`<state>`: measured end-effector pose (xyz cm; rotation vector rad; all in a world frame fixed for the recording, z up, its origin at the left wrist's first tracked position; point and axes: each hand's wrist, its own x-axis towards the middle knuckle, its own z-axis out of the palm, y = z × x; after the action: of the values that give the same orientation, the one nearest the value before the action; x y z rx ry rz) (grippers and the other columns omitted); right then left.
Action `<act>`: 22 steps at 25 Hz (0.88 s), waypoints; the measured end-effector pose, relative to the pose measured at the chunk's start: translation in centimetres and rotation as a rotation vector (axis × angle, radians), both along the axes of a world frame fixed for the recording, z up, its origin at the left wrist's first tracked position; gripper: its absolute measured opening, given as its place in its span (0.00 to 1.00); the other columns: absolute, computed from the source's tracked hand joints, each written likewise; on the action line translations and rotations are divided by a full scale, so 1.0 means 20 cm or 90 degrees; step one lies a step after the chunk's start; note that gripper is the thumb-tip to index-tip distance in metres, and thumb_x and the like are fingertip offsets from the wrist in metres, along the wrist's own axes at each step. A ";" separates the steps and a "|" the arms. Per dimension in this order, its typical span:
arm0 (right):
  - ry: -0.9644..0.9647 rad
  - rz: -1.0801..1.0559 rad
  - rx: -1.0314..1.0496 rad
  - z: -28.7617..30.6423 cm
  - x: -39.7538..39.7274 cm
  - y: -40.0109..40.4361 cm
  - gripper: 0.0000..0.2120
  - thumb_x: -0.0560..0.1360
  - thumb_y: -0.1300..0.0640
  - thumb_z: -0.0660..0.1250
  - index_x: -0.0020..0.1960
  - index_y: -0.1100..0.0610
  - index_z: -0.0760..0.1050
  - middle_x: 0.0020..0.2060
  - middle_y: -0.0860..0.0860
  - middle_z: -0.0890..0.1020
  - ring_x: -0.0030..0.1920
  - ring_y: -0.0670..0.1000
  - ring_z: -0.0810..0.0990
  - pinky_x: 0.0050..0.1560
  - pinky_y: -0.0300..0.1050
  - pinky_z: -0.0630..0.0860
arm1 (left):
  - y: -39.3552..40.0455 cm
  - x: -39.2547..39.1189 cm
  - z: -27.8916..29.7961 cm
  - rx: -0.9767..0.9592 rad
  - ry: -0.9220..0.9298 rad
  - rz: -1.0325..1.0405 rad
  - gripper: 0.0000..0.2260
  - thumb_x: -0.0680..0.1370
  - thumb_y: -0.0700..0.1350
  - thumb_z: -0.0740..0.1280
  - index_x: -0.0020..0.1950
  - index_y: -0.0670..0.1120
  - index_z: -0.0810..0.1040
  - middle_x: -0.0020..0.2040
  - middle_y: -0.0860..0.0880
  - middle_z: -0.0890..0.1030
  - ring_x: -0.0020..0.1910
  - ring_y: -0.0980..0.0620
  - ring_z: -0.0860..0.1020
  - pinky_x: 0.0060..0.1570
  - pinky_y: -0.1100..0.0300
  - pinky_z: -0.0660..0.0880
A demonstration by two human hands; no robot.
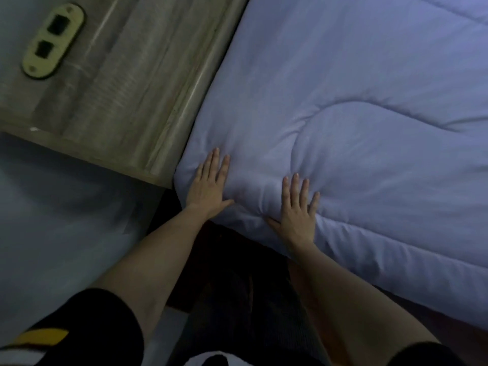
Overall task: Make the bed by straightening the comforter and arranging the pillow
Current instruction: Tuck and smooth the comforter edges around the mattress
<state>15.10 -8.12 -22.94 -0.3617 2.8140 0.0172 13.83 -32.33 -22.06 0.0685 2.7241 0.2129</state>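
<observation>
A pale blue quilted comforter [356, 114] covers the bed and fills the right half of the view, its near corner puffed and creased. My left hand [210, 183] lies flat on that corner close to the bed's left edge, fingers spread and pointing away from me. Palm down, my right hand [298, 207] presses the comforter a little to the right, fingers apart. Neither hand grips the fabric. No pillow is in view.
A wooden headboard or side panel [126, 83] runs along the bed's left edge, carrying an oval plate with two dark sockets [52, 40]. Pale wall or floor [52, 207] lies at lower left. Dark clothing and floor fill the gap below the bed corner.
</observation>
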 end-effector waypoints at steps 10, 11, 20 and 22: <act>0.094 -0.141 -0.138 0.09 -0.26 0.25 0.38 0.75 0.36 0.55 0.78 0.54 0.55 0.78 0.55 0.56 0.78 0.60 0.54 0.75 0.63 0.50 | 0.34 -0.30 0.12 0.060 0.104 -0.167 0.37 0.77 0.61 0.54 0.79 0.42 0.48 0.80 0.44 0.49 0.79 0.47 0.48 0.76 0.49 0.44; 0.090 -0.179 -0.103 0.07 -0.28 0.28 0.38 0.75 0.35 0.54 0.79 0.52 0.53 0.78 0.54 0.55 0.78 0.60 0.52 0.75 0.64 0.49 | 0.44 -0.32 0.10 0.052 0.101 -0.166 0.37 0.78 0.62 0.54 0.79 0.43 0.48 0.80 0.44 0.47 0.79 0.47 0.47 0.76 0.49 0.43; 0.118 -0.319 -0.085 -0.06 0.08 0.46 0.36 0.78 0.38 0.55 0.79 0.54 0.52 0.78 0.55 0.55 0.78 0.59 0.54 0.76 0.59 0.52 | 0.63 -0.28 -0.02 -0.038 0.116 -0.124 0.41 0.75 0.69 0.50 0.79 0.44 0.48 0.80 0.42 0.50 0.79 0.45 0.49 0.77 0.44 0.47; 0.124 -0.308 -0.123 -0.02 0.11 0.50 0.36 0.77 0.41 0.60 0.79 0.56 0.54 0.78 0.55 0.57 0.78 0.58 0.55 0.76 0.58 0.53 | 0.63 -0.28 -0.01 -0.044 0.107 -0.122 0.41 0.75 0.69 0.51 0.79 0.43 0.48 0.79 0.41 0.50 0.79 0.44 0.50 0.77 0.44 0.48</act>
<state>17.33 1.98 -23.40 0.3041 3.0245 -0.3433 8.32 -19.73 -22.32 0.3409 2.8661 0.0604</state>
